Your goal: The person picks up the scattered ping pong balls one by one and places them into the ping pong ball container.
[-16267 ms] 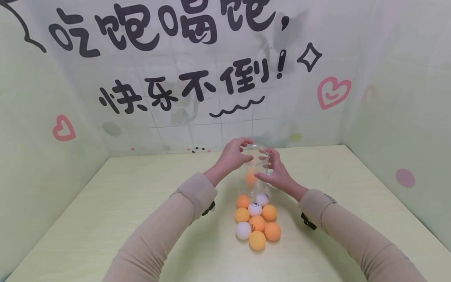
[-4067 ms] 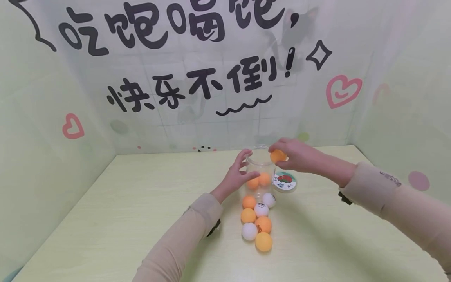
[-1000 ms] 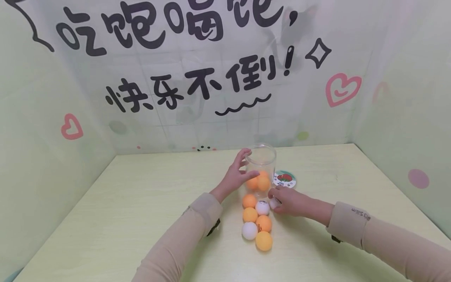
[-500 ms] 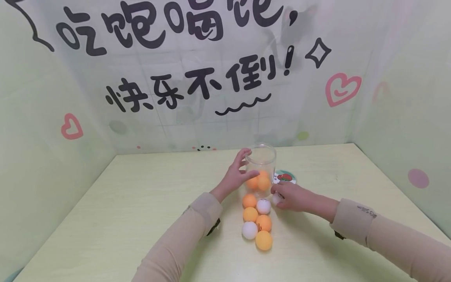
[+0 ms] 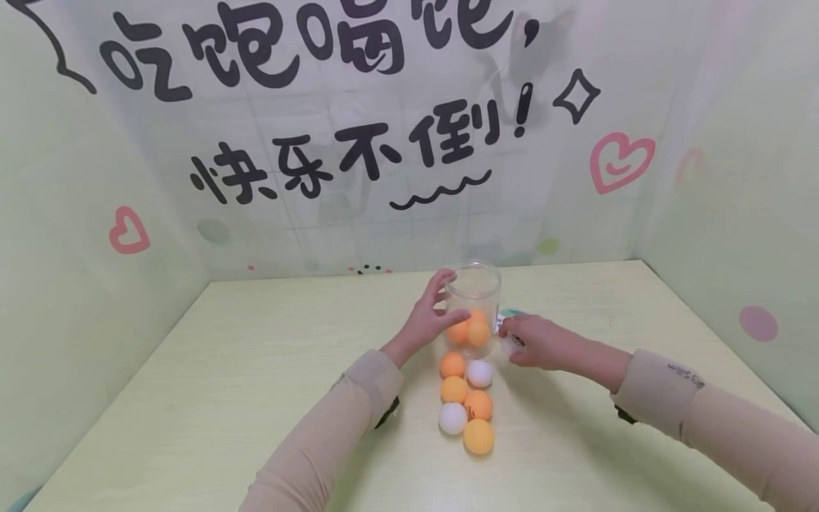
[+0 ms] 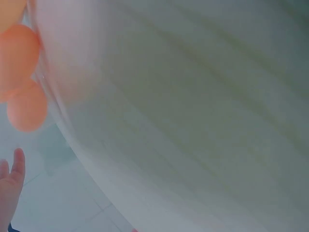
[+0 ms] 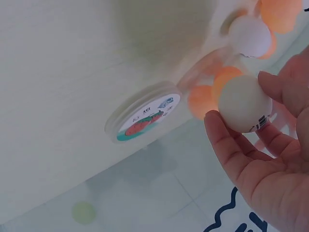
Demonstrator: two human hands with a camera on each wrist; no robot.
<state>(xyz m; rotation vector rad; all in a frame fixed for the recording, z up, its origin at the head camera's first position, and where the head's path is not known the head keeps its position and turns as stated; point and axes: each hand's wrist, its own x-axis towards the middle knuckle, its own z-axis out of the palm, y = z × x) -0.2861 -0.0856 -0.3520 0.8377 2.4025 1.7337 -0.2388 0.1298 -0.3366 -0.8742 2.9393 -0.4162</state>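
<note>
Ball (image 7: 245,104): white, pinched in the grip of the right hand (image 5: 544,343) (dark print showing), farther from the six loose balls (image 5: 478,406) than a second ago.
Cup (image 5: 473,283): upright; left hand (image 5: 424,318) grips its side; three orange balls (image 5: 478,333) inside, as then.
Lid (image 7: 147,116): on the surface (image 5: 288,370) beside the cup, partly behind the right hand.

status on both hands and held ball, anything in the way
Left hand gripping clear jar. Right hand pinching white ball, outside jar. Lid off, nothing seen blocking jar's mouth.
</note>
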